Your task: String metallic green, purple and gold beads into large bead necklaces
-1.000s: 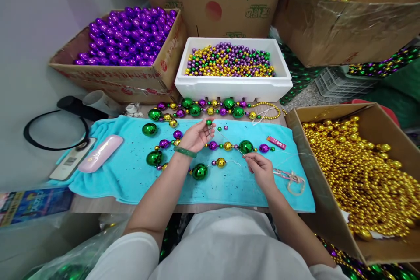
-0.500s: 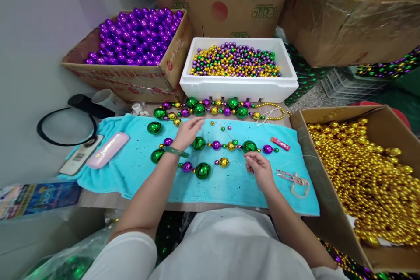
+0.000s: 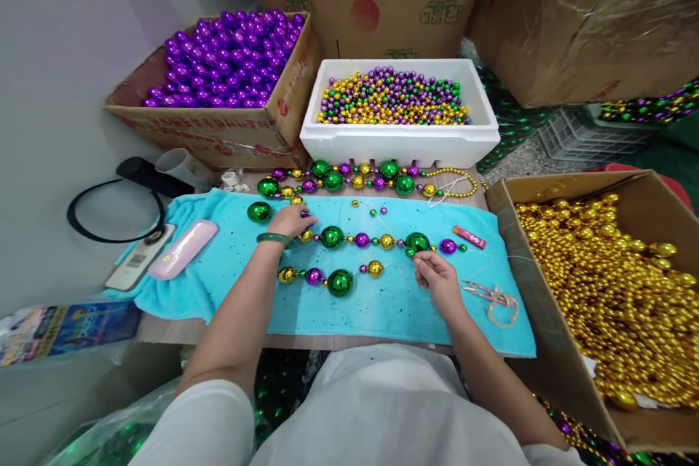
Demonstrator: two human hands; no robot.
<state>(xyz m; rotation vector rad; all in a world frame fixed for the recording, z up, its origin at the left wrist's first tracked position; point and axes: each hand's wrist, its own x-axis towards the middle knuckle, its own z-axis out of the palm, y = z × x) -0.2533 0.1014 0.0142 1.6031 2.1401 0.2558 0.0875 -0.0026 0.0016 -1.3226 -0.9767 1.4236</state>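
My right hand (image 3: 437, 275) pinches a thin needle that slants up and left. A small green bead (image 3: 409, 253) sits on the needle close to the fingertips. My left hand (image 3: 290, 221), with a green bangle on its wrist, curls its fingers over the left part of the upper bead row, right by a gold bead (image 3: 304, 236). What those fingers grip is hidden. Along that row lie a large green bead (image 3: 332, 237) and a purple bead (image 3: 362, 239). Below it, a shorter row has another large green bead (image 3: 340, 282) and a gold bead (image 3: 375, 269).
A turquoise towel (image 3: 349, 317) covers the table. Behind it stand a white foam box (image 3: 398, 142) of small beads and a carton (image 3: 229, 132) of purple beads. Gold beads fill the right carton (image 3: 551, 320). Small scissors (image 3: 486, 293) and a pink case (image 3: 183, 250) lie nearby.
My left hand has moved left and down onto the upper row, its fingers now bent. On the needle, the green bead has slid down toward my right fingertips. The right hand stays nearly in place.
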